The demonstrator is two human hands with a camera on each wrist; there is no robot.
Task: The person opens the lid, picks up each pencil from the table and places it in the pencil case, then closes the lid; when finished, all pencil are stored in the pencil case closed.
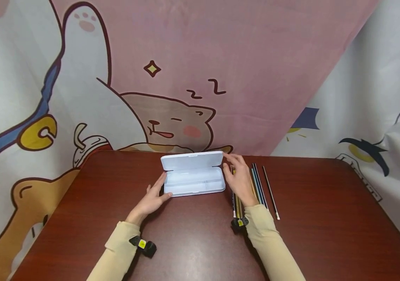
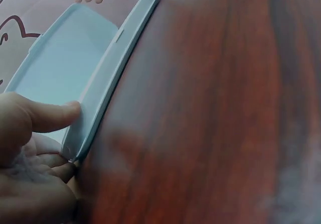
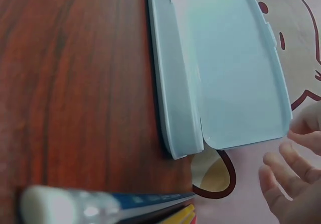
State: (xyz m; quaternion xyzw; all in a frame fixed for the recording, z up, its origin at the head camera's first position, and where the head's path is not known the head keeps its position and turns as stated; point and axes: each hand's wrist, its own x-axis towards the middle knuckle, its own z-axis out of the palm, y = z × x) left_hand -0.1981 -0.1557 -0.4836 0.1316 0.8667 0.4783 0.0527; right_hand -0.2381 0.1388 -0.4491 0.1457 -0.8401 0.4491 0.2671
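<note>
A pale blue pencil case [image 1: 194,192] lies on the table with its hinged lid [image 1: 192,161] raised and leaning back. Its tray, divided into compartments, holds nothing that I can see. My left hand [image 1: 152,201] grips the case's left end; in the left wrist view the thumb [image 2: 55,116] lies over the front rim and the fingers are at the end wall. At the lid's upper right corner is my right hand [image 1: 239,179], fingers extended, a fingertip at or very close to the lid edge [image 3: 288,114]. Several pencils [image 1: 256,177] lie beneath and beside that hand, partly hidden.
One dark pencil [image 1: 271,191] with a white eraser lies apart to the right. The reddish-brown table [image 1: 185,238] has rounded back corners. A printed cloth [image 1: 256,78] with cartoon animals hangs behind it. Each wrist carries a small black camera [image 1: 147,246].
</note>
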